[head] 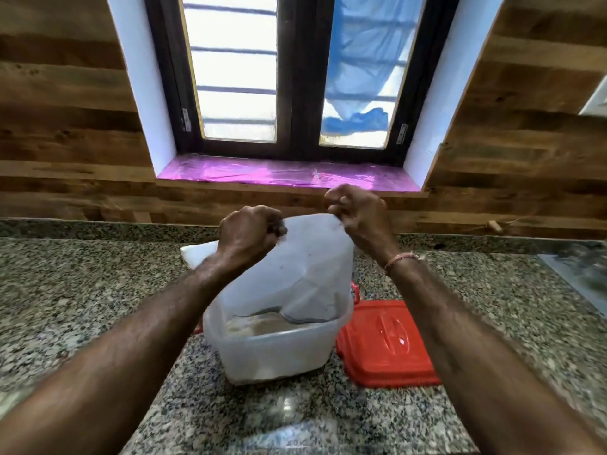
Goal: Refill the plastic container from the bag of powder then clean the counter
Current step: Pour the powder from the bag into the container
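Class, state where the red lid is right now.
In the head view, the red lid lies flat on the granite counter, just right of the plastic container.

Translucent white plastic bag (315,267): one
Clear rectangular plastic container (276,349): one
Red rectangular plastic lid (384,343): one
Bare hands: two, left hand (249,231) and right hand (356,213)
Pink thread wristband (400,259): one
Flat white object (197,254): one, possibly a second bag
Frosted glass window panes (235,67): two
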Demonstrator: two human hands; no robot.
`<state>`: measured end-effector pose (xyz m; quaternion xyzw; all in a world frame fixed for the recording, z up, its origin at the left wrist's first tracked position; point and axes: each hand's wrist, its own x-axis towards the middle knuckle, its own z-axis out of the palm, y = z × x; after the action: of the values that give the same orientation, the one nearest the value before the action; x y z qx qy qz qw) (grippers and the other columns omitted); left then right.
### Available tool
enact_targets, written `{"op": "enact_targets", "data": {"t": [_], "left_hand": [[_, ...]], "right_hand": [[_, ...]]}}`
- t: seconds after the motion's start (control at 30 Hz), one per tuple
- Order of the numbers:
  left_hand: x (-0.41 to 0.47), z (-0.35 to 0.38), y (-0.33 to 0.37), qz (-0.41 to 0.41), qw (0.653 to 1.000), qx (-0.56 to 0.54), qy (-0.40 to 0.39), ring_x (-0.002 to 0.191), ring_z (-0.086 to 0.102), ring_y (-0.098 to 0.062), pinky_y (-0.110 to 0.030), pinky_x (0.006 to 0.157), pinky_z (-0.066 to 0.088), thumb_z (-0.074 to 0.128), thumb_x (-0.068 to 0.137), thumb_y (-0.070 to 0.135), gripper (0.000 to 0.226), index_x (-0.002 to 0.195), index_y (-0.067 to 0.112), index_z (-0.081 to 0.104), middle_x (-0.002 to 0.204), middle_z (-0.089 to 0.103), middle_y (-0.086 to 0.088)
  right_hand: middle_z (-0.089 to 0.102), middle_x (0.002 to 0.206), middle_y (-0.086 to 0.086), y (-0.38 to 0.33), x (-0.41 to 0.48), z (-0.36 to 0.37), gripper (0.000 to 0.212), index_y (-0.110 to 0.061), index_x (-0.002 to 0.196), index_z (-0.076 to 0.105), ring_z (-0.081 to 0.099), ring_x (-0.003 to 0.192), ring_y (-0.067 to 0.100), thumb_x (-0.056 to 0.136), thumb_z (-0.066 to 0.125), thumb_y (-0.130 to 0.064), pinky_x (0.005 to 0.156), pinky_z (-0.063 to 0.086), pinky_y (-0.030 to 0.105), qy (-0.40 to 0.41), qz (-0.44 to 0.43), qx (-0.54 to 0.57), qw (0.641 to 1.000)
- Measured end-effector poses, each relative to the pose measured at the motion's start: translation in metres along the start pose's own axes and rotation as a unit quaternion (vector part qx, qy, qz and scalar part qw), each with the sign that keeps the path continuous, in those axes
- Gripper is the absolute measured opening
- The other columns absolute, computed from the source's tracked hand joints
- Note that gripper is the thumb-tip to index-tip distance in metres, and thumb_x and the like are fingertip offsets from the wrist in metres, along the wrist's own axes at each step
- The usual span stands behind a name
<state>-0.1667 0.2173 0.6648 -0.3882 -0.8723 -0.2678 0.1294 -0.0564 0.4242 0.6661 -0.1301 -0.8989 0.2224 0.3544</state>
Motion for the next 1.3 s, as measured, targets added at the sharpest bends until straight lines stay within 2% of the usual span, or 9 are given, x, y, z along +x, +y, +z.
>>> {"op": "enact_targets", "data": {"t": [0.13,0.23,0.37,0.5,0.6,0.93,1.03,1.2,1.3], "left_hand": [[0.011,-0.005,-0.006,-0.068,0.998,-0.006,-0.013,0.088,0.070,-0.023,-0.031,0.069,0.049,0.071,0.086,0.040,0.011,0.083,0.031,0.077,0.081,0.074,0.009],[0.011,-0.003,-0.008,-0.096,0.995,-0.027,-0.003,0.084,0.071,-0.019,-0.032,0.071,0.053,0.071,0.087,0.038,0.013,0.077,0.031,0.075,0.072,0.072,0.011],[0.011,-0.005,-0.011,-0.127,0.991,-0.039,-0.002,0.079,0.073,-0.019,-0.038,0.074,0.059,0.070,0.085,0.038,0.011,0.077,0.032,0.075,0.071,0.074,0.011],[0.007,-0.004,-0.016,-0.173,0.979,-0.104,-0.002,0.068,0.075,-0.013,-0.041,0.070,0.062,0.066,0.080,0.033,0.011,0.075,0.030,0.074,0.066,0.074,0.010],[0.006,-0.006,-0.024,-0.193,0.972,-0.138,0.006,0.061,0.075,-0.011,-0.044,0.069,0.063,0.062,0.080,0.027,0.012,0.074,0.027,0.072,0.065,0.075,0.007],[0.025,0.006,-0.011,-0.135,0.977,-0.163,-0.007,0.055,0.051,-0.008,-0.029,0.057,0.041,0.070,0.089,0.036,0.026,0.075,0.014,0.068,0.062,0.064,0.005],[0.024,0.005,-0.020,-0.111,0.978,-0.171,-0.041,0.053,0.049,-0.005,-0.027,0.057,0.040,0.072,0.091,0.027,0.021,0.076,0.013,0.070,0.062,0.064,0.002],[0.025,0.008,-0.029,-0.083,0.994,-0.072,-0.026,0.059,0.067,-0.005,-0.037,0.064,0.059,0.073,0.089,0.030,0.012,0.077,0.031,0.071,0.067,0.072,0.014],[0.023,0.007,-0.032,-0.083,0.996,-0.032,-0.014,0.065,0.069,-0.009,-0.038,0.066,0.059,0.072,0.090,0.033,0.011,0.079,0.034,0.070,0.068,0.072,0.015]], "right_hand": [[0.077,0.113,-0.006,0.025,0.007,-0.009,0.028,-0.029,0.113,0.075,0.071,0.103,0.011,0.090,0.070,-0.045,0.091,0.059,0.042,-0.138,0.022,0.035,0.990],[0.072,0.126,-0.002,0.040,0.013,-0.008,0.037,-0.030,0.124,0.068,0.067,0.114,0.017,0.090,0.070,-0.043,0.100,0.054,0.041,-0.011,0.019,0.003,1.000],[0.070,0.129,0.002,0.043,0.014,-0.003,0.036,-0.030,0.128,0.068,0.066,0.120,0.028,0.094,0.070,-0.041,0.097,0.059,0.046,-0.186,0.089,0.248,0.946],[0.064,0.133,0.004,0.050,0.008,0.011,0.061,-0.026,0.148,0.045,0.068,0.115,0.021,0.094,0.070,-0.039,0.090,0.061,0.043,-0.141,0.174,0.395,0.891],[0.072,0.118,-0.001,0.052,-0.002,0.026,0.049,-0.021,0.128,0.061,0.069,0.102,0.016,0.085,0.078,-0.034,0.088,0.051,0.039,-0.237,0.197,0.437,0.845],[0.072,0.090,0.004,0.034,0.005,0.054,0.022,-0.016,0.101,0.069,0.067,0.076,0.015,0.086,0.076,-0.032,0.064,0.057,0.029,-0.168,0.199,0.603,0.754],[0.065,0.074,0.006,0.036,0.011,0.056,0.014,-0.009,0.085,0.066,0.057,0.057,0.011,0.088,0.078,-0.017,0.054,0.051,0.025,-0.143,0.197,0.554,0.797],[0.070,0.074,-0.010,0.049,0.036,0.052,0.016,-0.023,0.076,0.069,0.058,0.067,0.005,0.086,0.078,-0.032,0.064,0.056,0.036,-0.055,0.089,0.254,0.962],[0.066,0.071,-0.012,0.052,0.041,0.049,0.016,-0.024,0.077,0.066,0.055,0.066,0.005,0.087,0.077,-0.031,0.063,0.050,0.033,-0.057,0.041,0.165,0.984]]}}
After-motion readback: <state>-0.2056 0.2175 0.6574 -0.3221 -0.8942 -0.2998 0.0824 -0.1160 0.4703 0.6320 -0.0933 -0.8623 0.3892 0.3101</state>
